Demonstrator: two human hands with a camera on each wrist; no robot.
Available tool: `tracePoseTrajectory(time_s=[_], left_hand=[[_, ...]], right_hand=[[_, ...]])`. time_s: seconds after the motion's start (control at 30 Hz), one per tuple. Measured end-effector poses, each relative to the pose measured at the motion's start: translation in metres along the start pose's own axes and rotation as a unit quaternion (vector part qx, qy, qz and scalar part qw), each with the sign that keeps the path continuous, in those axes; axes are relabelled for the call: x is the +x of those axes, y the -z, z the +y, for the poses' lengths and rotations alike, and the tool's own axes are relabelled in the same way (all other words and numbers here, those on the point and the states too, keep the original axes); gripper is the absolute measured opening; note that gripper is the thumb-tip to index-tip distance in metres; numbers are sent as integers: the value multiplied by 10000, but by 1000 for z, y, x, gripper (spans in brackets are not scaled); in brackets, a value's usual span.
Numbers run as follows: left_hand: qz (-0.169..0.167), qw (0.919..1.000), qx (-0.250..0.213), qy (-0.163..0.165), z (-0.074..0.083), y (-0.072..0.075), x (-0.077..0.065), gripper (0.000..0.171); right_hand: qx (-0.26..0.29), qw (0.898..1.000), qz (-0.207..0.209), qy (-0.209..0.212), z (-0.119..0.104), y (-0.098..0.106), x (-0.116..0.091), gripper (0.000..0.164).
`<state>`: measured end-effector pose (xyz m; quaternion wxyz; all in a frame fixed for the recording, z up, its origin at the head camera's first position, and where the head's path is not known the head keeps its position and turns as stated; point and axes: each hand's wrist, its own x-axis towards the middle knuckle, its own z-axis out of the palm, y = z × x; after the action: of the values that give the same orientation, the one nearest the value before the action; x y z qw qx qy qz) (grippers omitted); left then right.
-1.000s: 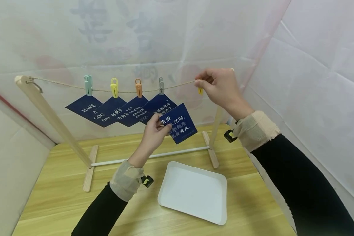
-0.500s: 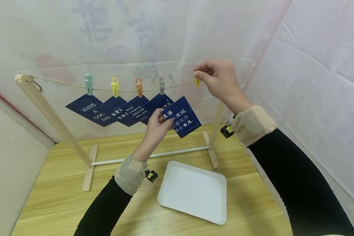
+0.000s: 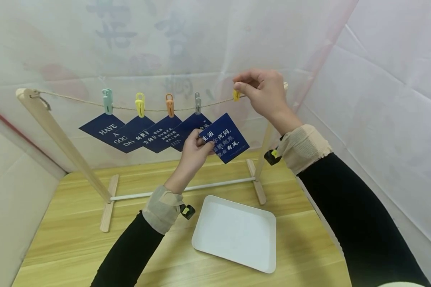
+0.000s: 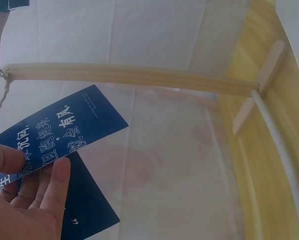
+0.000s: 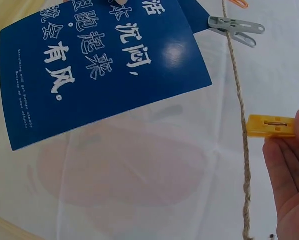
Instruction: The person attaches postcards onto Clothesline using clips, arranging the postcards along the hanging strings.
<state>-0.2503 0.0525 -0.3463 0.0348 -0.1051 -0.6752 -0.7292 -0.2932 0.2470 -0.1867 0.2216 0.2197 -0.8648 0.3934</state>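
A dark blue card (image 3: 227, 139) with white Chinese writing is pinched at its left corner between the thumb and fingers of my left hand (image 3: 194, 153). It is tilted, just below the twine (image 3: 219, 103). Up by the right part of the twine, my right hand (image 3: 267, 93) pinches a yellow clothespin (image 5: 272, 125). In the right wrist view the pin's tip meets the twine, and the card's top corner is apart from it. Left of the held card, several blue cards (image 3: 104, 129) hang from a teal clothespin (image 3: 107, 101), a pale yellow, an orange and a grey clothespin (image 3: 198, 103).
A wooden stand (image 3: 64, 143) with a white crossbar (image 3: 136, 195) carries the twine over the wood-grain table (image 3: 68, 255). In front of it lies a white tray (image 3: 235, 235). A white printed sheet (image 3: 215, 48) hangs behind, and pale walls rise at both sides.
My left hand has lifted the card up and to the right, nearer the twine. My right hand has shifted slightly left and up with the yellow clothespin.
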Motion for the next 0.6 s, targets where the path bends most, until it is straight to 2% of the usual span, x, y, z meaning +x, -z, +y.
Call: tracePoseTrajectory(time_s=[0.3, 0.47, 0.6], left_hand=[[4, 10000, -42, -8, 2, -3, 1, 23], [-3, 9999, -114, 58, 4, -6, 2, 26], [0, 9999, -128, 111, 5, -7, 3, 27]], right_hand=[[-224, 9997, -69, -5, 1, -5, -1, 19], [85, 9998, -150, -33, 3, -9, -2, 17], [95, 9997, -203, -103, 3, -12, -3, 16]])
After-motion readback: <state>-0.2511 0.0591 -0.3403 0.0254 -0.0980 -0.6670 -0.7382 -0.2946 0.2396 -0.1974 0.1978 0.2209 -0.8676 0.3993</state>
